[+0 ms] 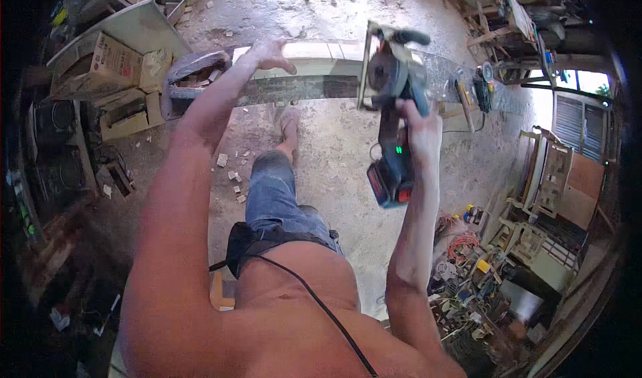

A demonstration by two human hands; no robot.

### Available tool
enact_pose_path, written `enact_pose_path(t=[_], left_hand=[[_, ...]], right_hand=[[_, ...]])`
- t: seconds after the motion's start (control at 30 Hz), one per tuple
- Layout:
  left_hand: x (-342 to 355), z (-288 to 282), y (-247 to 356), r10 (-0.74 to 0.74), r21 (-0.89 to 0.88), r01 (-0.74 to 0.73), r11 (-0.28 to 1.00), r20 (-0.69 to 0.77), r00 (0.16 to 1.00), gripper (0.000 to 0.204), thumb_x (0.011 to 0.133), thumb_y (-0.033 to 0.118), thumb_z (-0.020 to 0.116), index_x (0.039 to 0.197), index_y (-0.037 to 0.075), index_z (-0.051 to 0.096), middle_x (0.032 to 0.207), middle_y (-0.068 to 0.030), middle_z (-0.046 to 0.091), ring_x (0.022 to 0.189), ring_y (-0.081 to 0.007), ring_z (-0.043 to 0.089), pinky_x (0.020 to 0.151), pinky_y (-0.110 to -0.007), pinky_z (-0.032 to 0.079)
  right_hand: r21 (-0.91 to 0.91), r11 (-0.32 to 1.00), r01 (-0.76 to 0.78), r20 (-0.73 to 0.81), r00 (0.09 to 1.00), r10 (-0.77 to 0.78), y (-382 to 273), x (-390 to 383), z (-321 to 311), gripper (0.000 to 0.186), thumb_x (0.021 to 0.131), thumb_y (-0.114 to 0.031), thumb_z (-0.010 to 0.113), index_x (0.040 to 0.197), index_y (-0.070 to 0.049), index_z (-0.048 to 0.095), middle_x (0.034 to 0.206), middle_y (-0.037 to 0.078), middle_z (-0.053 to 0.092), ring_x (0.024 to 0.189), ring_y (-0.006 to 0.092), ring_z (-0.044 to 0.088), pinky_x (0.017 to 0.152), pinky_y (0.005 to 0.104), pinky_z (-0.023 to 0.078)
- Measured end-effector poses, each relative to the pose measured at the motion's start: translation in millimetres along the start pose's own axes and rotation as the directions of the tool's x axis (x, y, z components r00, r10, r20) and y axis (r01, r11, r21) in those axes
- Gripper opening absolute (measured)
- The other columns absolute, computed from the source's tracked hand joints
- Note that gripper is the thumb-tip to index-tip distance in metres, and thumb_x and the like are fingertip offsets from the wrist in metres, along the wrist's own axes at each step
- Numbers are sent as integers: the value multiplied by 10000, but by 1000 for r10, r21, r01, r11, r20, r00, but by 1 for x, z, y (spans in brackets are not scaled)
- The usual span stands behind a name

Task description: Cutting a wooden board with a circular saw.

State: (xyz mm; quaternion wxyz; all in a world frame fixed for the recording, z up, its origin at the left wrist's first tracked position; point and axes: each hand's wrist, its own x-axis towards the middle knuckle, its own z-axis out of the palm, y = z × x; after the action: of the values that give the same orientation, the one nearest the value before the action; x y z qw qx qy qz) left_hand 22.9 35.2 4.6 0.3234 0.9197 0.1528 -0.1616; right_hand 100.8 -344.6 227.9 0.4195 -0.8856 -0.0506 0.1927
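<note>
My right hand (420,120) is wrapped round the handle of a cordless circular saw (394,77), held up to the right of the board. Its round blade and metal base plate are tipped on edge, and the battery pack points back toward me. My left hand (271,55), with fingers apart, is over the left part of a pale board (321,51) that has lines across it. Whether the fingertips touch the wood I cannot tell. The board lies along a dusty dark bench (301,91); the saw hides its right end.
On the bench's right are a hammer (464,104) and another power tool (483,87). A sack of wood scraps (194,77) and a cardboard box (110,63) stand left. Wood offcuts (233,175) litter the floor. Tools and cables (468,271) are heaped at right.
</note>
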Motion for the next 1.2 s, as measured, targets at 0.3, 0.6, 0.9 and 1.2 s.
enact_pose_path(t=[0.3,0.6,0.9,1.2], left_hand=[[-5,3,24,-22,63,21,998,6,1000,1068,649,583,915,1505,30,593,1303,-261,745,1250,-385,706,1086,-459,542],[-33,64,13,137,332,-12,943,-355,925,878,775,586,867,1418,62,581,1330,-162,678,1329,-319,632,1120,-522,457],[-48,64,-9,285,377,-103,920,-467,837,938,736,585,910,1435,59,574,1329,-166,671,1356,-355,599,1147,-505,421],[-45,58,-8,195,338,-57,939,-388,901,931,688,600,942,1363,52,607,1270,-134,691,1255,-311,652,1041,-489,478]], right_hand=[[73,935,-347,-14,937,349,90,-92,-15,384,962,-368,779,923,12,826,765,68,771,537,107,597,508,303,437],[-46,980,-192,83,977,195,99,-53,67,490,902,-475,773,857,9,835,726,92,771,592,182,691,575,369,524],[-314,932,-184,122,965,231,73,-17,109,552,855,-479,749,818,70,796,697,191,751,719,310,770,710,431,577],[-280,935,-218,118,959,259,65,-9,127,588,861,-474,721,878,114,746,766,323,716,791,451,766,740,513,566]])
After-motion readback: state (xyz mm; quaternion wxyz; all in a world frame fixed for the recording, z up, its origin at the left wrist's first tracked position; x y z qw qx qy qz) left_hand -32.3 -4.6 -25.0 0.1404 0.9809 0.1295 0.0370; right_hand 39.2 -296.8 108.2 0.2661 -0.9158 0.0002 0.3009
